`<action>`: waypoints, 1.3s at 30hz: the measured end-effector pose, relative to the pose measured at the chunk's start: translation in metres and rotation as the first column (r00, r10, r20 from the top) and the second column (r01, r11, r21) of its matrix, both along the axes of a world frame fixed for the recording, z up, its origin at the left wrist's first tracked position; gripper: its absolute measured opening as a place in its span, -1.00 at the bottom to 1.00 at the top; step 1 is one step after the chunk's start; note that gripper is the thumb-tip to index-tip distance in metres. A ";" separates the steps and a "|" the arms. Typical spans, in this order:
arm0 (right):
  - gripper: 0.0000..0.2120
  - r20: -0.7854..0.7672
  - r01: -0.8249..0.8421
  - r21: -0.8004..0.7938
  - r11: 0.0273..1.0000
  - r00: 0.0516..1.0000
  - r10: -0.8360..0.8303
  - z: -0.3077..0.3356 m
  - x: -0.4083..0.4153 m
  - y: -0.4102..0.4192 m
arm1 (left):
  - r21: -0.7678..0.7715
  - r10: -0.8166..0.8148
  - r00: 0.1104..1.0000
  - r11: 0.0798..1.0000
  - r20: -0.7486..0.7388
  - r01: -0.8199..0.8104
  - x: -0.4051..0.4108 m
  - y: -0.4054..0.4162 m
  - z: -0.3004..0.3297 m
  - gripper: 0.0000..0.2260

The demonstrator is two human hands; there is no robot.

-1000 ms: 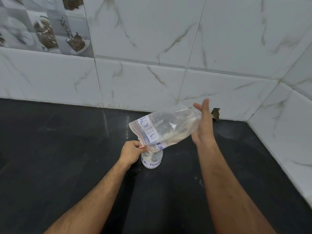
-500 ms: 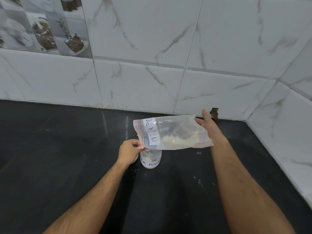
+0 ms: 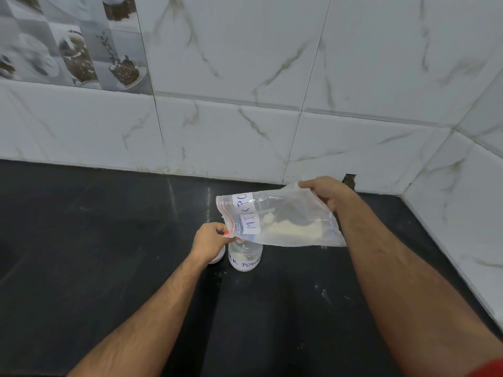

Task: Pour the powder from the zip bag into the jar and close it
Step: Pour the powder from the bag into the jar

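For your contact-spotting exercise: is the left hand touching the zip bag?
Touching. The head view shows the left hand pinching the zip bag at its red-striped corner.

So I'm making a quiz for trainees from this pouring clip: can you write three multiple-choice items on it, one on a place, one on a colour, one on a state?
1. Where does the jar stand?
A. On the dark counter, under the bag's mouth
B. On a shelf on the wall
C. In the person's right hand

2. What colour is the powder in the zip bag?
A. Dark brown
B. Off-white
C. Green

3. How is the bag held?
A. Lying flat on the counter, untouched
B. Hanging from one hand only
C. Off the counter, between both hands

Answers:
1 A: the jar sits on the black counter just below the bag's zip end.
2 B: a pale cream heap shows through the clear plastic.
3 C: the left hand pinches the zip end and the right hand holds the far end.
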State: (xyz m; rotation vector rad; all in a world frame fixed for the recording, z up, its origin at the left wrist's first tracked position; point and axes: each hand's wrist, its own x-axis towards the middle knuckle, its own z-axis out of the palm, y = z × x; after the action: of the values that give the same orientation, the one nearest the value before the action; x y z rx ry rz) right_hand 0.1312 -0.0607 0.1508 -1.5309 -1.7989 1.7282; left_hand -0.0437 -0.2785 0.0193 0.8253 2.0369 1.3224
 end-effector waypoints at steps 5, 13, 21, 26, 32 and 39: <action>-0.70 -0.049 -0.005 0.166 0.986 0.999 0.013 0.002 -0.010 0.002 | 0.008 -0.014 0.997 1.000 0.080 0.013 0.001 0.000 0.005 -0.76; -0.91 -0.239 -0.107 0.236 0.966 0.957 0.164 -0.004 -0.009 0.001 | 0.010 0.041 0.983 0.999 0.179 -0.044 0.001 -0.002 0.006 -0.87; -0.61 -0.305 -0.220 -0.027 0.975 0.931 0.202 -0.011 0.012 0.004 | -0.023 0.052 0.972 0.999 0.230 -0.048 0.002 -0.004 0.005 -0.94; -0.13 -0.033 -0.335 -0.240 0.911 0.941 0.337 -0.035 0.045 0.005 | -0.047 0.062 0.974 0.998 0.220 -0.053 0.002 -0.003 0.005 -0.97; -0.30 -0.005 -0.362 -0.302 0.882 0.926 0.378 -0.057 0.075 -0.007 | -0.062 0.105 0.970 0.994 0.218 -0.093 0.007 0.003 0.008 -0.92; -0.39 -0.355 -0.312 -0.272 0.910 0.912 0.207 -0.088 0.085 -0.019 | -0.061 0.138 0.969 0.990 0.205 -0.128 0.012 0.004 0.008 -0.90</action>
State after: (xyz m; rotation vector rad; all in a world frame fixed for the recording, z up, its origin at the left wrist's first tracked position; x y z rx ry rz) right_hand 0.2163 -0.0793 0.0633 -1.0490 -1.6748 2.3440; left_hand -0.0322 -0.2742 0.0275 0.5124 1.9764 1.3657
